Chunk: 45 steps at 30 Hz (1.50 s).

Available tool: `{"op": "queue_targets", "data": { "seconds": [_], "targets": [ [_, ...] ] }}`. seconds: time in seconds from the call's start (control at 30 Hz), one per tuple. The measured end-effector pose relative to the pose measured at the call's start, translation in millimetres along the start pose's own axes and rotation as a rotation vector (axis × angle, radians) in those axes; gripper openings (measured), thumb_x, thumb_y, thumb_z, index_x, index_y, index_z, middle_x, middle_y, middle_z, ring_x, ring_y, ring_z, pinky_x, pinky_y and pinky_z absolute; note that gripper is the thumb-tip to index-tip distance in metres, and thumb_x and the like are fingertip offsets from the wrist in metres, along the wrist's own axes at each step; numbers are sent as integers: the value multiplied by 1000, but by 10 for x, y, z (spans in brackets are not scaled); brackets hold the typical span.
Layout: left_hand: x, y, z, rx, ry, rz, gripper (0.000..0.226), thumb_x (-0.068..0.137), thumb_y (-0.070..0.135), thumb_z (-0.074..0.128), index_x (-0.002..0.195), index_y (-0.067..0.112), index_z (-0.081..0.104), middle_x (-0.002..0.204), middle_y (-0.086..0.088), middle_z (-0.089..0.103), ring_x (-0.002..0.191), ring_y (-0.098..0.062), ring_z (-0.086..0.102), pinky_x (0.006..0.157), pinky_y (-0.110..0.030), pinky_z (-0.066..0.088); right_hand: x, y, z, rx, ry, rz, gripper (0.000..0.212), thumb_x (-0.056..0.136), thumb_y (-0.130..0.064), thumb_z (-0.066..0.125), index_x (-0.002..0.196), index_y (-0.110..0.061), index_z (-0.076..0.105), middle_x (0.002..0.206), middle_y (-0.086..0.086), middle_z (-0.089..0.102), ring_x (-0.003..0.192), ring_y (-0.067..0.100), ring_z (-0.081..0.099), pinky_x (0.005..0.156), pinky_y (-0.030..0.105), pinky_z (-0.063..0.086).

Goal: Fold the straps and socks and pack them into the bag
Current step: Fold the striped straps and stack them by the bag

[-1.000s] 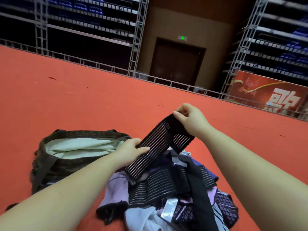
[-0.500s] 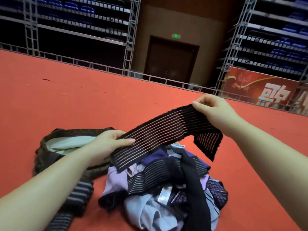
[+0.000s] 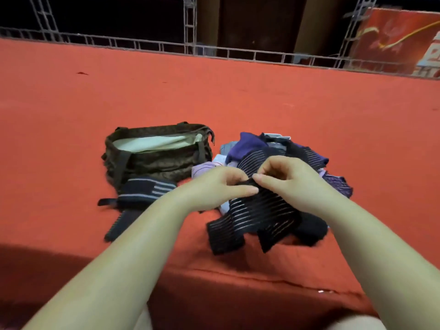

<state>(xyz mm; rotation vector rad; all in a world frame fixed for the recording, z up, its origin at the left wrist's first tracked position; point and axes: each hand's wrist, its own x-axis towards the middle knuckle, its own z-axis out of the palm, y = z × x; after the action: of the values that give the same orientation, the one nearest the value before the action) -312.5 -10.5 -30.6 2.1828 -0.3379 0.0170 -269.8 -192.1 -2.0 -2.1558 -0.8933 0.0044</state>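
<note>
black strap (image 3: 259,210) doubled, ends hanging toward the viewer, fold pinched in left grip (image 3: 219,186) and right grip (image 3: 285,177)

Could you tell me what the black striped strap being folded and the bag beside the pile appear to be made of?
The strap looks like woven elastic webbing, matte black: pale ribs run along it and it drapes limply from both hands. The bag appears to be soft brown patterned fabric with a pale, smooth lining; it sags and creases.
</note>
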Motion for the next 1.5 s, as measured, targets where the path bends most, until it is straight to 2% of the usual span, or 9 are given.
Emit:
{"op": "queue_targets", "data": {
  "seconds": [0.3, 0.53, 0.67, 0.77, 1.0, 1.13, 1.23, 1.33, 1.5],
  "targets": [
    [-89, -210, -116, 231, 6, -64, 16, 92, 35, 59, 78, 28, 58, 77, 7, 51, 77, -10, 48, 72, -24, 40, -327, 178, -42, -181, -287, 205, 27, 77, -37, 76, 69, -14, 64, 59, -9, 59, 52, 1, 49, 52, 17, 36],
    [-353, -556, -294, 264, -62, -290, 23, 93, 31, 59, 79, 13, 61, 66, 7, 48, 53, 2, 41, 51, -13, 32, -367, 471, -202, 12, -129, 352, 17, 74, -23, 79, 76, -12, 66, 68, 4, 64, 63, 15, 56, 67, 33, 47],
    [-357, -525, -209, 307, -138, -288, 7, 89, 29, 65, 95, 28, 66, 92, 13, 64, 90, -5, 58, 81, -21, 43, -357, 378, -65, 168, 10, 233, 13, 79, -9, 74, 75, -16, 64, 67, -10, 66, 62, 1, 59, 64, 12, 46],
    [-263, -285, -47, 116, -74, -208, 49, 84, 32, 70, 130, 26, 54, 120, 18, 57, 115, 4, 51, 95, -8, 35, -295, 228, 73, 236, -53, 151, 16, 80, -3, 72, 75, -14, 63, 62, -15, 66, 60, -7, 59, 61, 7, 43],
    [-99, -10, 186, 2, 125, -49, 29, 87, 28, 67, 77, 3, 57, 59, 9, 43, 51, -1, 35, 50, -18, 27, -284, 177, 269, 340, 80, 198, 25, 78, -29, 76, 89, -9, 67, 88, 17, 71, 77, 36, 67, 78, 56, 52],
    [-139, 3, 210, -366, 206, -118, 5, 89, 16, 65, 93, 14, 68, 77, 11, 70, 71, -1, 61, 70, -20, 48, -362, 255, 326, 563, 72, 305, 13, 88, -18, 64, 99, -12, 68, 97, 15, 72, 87, 29, 66, 87, 49, 51],
    [-171, -8, 218, -448, 24, -188, 39, 79, 27, 73, 116, 16, 65, 110, -5, 70, 98, -15, 63, 93, -36, 49, -338, 231, 312, 701, 116, 303, 13, 84, -24, 67, 86, -12, 69, 83, 20, 65, 77, 34, 58, 75, 58, 43],
    [-196, 86, 129, -673, -33, -286, 31, 78, 39, 69, 100, 18, 65, 91, 1, 72, 81, -14, 68, 73, -31, 57, -304, 169, 263, 582, 70, 200, 10, 86, -17, 66, 81, -9, 66, 81, 17, 62, 76, 25, 56, 74, 43, 43],
    [-201, 137, 26, -502, 119, -254, 21, 92, 21, 57, 73, 15, 62, 67, -3, 62, 53, -7, 57, 48, -15, 45, -237, 96, 219, 572, -100, 144, 13, 84, -21, 67, 87, -9, 64, 83, 16, 66, 77, 21, 58, 73, 43, 49]
  ]
}}
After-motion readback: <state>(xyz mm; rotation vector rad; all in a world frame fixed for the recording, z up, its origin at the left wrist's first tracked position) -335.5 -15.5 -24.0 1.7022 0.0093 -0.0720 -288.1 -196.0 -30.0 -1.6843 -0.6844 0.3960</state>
